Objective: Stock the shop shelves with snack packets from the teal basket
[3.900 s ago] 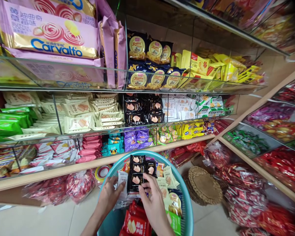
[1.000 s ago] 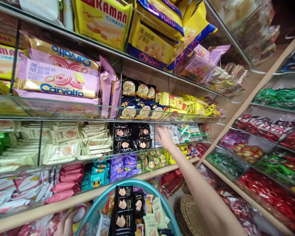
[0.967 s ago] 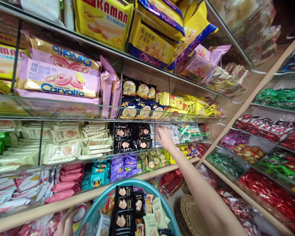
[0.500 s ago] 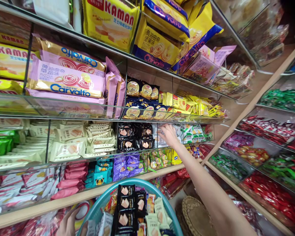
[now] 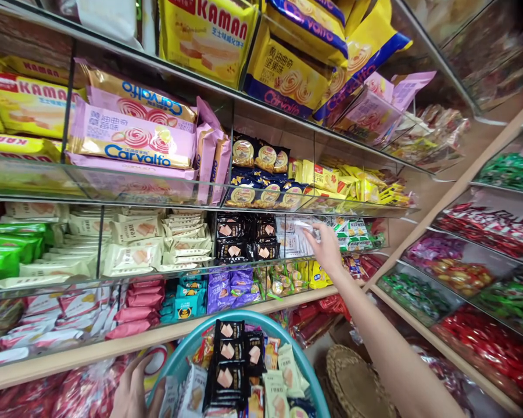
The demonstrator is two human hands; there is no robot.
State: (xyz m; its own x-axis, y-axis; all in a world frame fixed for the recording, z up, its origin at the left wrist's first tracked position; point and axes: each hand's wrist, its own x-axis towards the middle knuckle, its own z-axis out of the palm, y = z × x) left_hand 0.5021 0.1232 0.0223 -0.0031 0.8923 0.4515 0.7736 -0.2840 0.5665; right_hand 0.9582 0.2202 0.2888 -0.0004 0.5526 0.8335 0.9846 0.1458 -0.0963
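Observation:
My right hand (image 5: 326,247) reaches into a shelf compartment of small white snack packets. Its thumb and fingers pinch one white snack packet (image 5: 304,224), lifted a little above the others. Left of it are black snack packets (image 5: 234,252); green-and-white packets (image 5: 352,233) lie to the right. My left hand (image 5: 135,388) is at the left side of a teal plastic basket (image 5: 305,363), fingers curled at the rim; part of the grip is out of frame. Inside the basket lie black packets (image 5: 230,351), cream packets (image 5: 275,395) and white packets (image 5: 196,390).
Clear front panels and dividers edge the shelf compartments. Pink Carvalfo packs (image 5: 135,136) and yellow Kaman packs (image 5: 207,43) fill upper shelves. Right of the wooden post (image 5: 422,223) are bins of wrapped sweets (image 5: 483,325). A woven basket (image 5: 353,380) stands low beside the teal one.
My right hand has drawn back slightly from the white packets, with one now visible between its fingers. The view has shifted a little, and my left hand stays by the basket rim.

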